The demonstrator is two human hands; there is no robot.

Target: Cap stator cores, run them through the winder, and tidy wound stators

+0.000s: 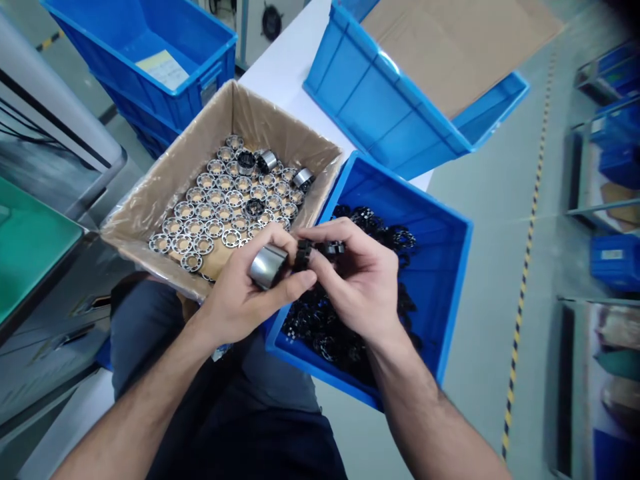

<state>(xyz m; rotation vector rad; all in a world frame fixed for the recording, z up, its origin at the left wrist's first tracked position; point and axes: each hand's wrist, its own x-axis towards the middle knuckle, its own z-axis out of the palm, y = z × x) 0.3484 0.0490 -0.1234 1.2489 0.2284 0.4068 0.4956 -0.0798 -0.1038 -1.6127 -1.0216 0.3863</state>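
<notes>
The steel ring (269, 267) could slip if the curled grip of the left hand (239, 301) loosens, since its wall looks smooth. It lies inside that hand, just left of the black part (303, 256) pinched by the right hand (367, 287); the hands are together, near the carton (285, 130) and blue bin (443, 253).

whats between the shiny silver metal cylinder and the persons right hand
In the head view, a small black notched piece and fingertips of the left hand lie between the silver cylinder and the right hand.
</notes>
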